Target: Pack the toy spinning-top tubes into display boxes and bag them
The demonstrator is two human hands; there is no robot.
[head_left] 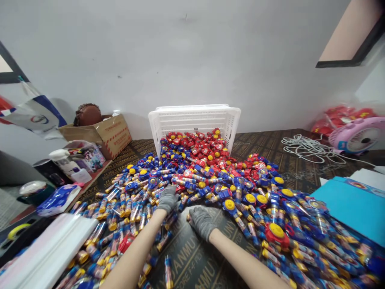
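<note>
Both hands wear grey gloves. My left hand [167, 199] is at the near edge of the central pile, its fingers bent in among small toy tubes [135, 212] with blue and yellow ends. What lies under its fingers is hidden. Lower and to the right, my right hand [202, 222] is held over the dark printed board [192, 261], fingers curled in. A small brownish bit shows at its fingertips, too small to name. Ahead, red toy pieces [207, 150] and blue toy pieces with yellow discs [230, 204] spill from a white plastic basket [195, 118] tipped on its side.
At the left stand a cardboard box [112, 136], a spray bottle [61, 158] and a long white packet [51, 249]. On the right are a blue folder [349, 208], a coiled white cable [309, 148] and a pink fan [357, 134]. A wall [192, 60] rises behind.
</note>
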